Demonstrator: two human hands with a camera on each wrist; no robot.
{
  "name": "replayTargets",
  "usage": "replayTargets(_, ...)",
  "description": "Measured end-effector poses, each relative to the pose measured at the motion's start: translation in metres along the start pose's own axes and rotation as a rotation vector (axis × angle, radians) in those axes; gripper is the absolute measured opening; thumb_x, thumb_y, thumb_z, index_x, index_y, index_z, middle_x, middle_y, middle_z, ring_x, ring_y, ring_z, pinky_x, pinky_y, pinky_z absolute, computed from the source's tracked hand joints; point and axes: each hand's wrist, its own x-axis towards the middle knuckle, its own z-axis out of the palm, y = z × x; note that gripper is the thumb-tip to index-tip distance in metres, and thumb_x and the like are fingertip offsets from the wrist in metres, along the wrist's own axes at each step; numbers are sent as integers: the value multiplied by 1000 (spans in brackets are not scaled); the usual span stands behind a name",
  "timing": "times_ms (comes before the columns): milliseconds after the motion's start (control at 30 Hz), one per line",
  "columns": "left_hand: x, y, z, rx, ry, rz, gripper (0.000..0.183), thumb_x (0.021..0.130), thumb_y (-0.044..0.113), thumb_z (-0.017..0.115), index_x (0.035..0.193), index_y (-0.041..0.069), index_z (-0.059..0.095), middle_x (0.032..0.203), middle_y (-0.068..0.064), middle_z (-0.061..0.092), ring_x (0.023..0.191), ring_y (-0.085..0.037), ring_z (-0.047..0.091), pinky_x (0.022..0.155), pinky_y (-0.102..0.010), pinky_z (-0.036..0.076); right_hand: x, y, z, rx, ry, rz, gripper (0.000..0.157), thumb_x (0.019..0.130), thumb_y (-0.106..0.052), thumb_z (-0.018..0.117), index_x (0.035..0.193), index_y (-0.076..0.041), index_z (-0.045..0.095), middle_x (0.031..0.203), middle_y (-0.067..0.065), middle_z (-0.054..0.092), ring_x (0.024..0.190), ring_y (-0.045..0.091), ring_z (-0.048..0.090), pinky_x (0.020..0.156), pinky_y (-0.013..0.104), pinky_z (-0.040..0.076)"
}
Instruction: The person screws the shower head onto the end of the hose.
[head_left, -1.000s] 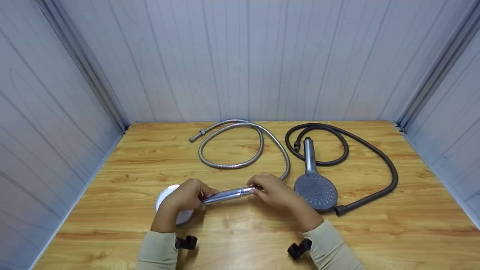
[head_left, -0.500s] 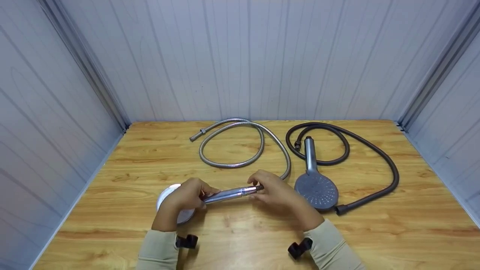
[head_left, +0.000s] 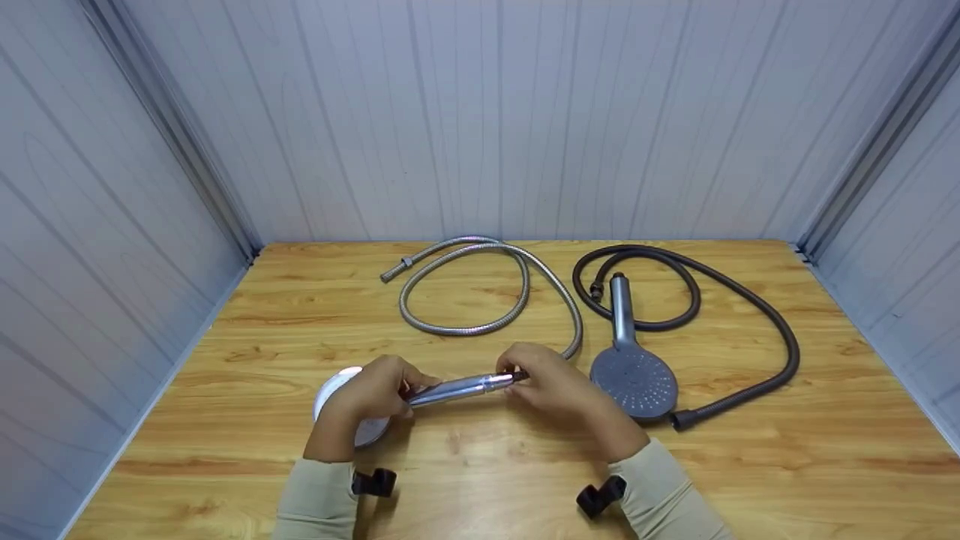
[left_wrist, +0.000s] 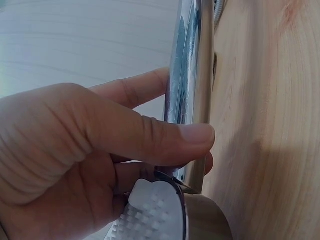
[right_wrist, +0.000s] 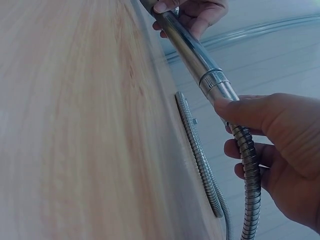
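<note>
A chrome hand shower [head_left: 450, 391] lies across between my two hands, its white spray face [left_wrist: 155, 207] toward the left. My left hand [head_left: 377, 394] grips the handle close to the head, the thumb laid over the chrome in the left wrist view. At the handle's other end, a silver metal hose [head_left: 465, 331] meets it through a smooth chrome connector [right_wrist: 220, 92]. My right hand [head_left: 551, 384] pinches this connector between thumb and fingers. In the right wrist view the connector sits flush in line with the handle, and the ribbed hose [right_wrist: 248, 185] hangs down past the fingers.
On the right of the wooden table [head_left: 465, 487] lies a grey hand shower [head_left: 634, 382], face up. A dark hose [head_left: 780, 330] curls behind it, one end [head_left: 682, 420] beside the grey head. The silver hose's loose end [head_left: 394, 271] lies at the back. Panelled walls [head_left: 495, 120] enclose the table.
My right fingers loosened at the connector, the forefinger lifting half a second ago, and are closed round it again now. My left hand and the hand shower have stayed nearly still.
</note>
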Motion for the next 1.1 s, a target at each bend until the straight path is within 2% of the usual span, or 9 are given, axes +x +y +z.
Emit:
replayTargets(200,0,0,0,-7,-7,13,57,60,-22,74,110,6,74,108,-9,71,61,-11,45,51,-25,40,0,0,0,0,-7,-12,19,83,-3,74,100,-9,67,95,1,65,88,15,58,79,32,49)
replayTargets(533,0,0,-1,16,-4,8,58,61,-21,75,112,8,73,108,-8,71,66,-13,47,54,-26,41,-1,0,-1,-8,-26,-12,17,87,-8,71,105,-7,70,99,2,68,92,17,60,84,36,48)
replayTargets(833,-1,1,-1,-18,-1,-18,62,61,-23,73,115,8,72,99,-8,72,64,-14,44,50,-25,35,-1,0,-3,-26,-35,-43,21,92,-13,67,111,-5,71,101,5,70,93,21,63,85,38,48)
replayTargets(1100,-1,1,-1,0,-3,-6,60,62,-22,74,114,8,72,97,-7,73,66,-13,48,53,-25,41,-2,-2,-4,-27,-48,-3,25,95,-16,63,116,-5,71,103,5,71,93,19,61,83,37,48)
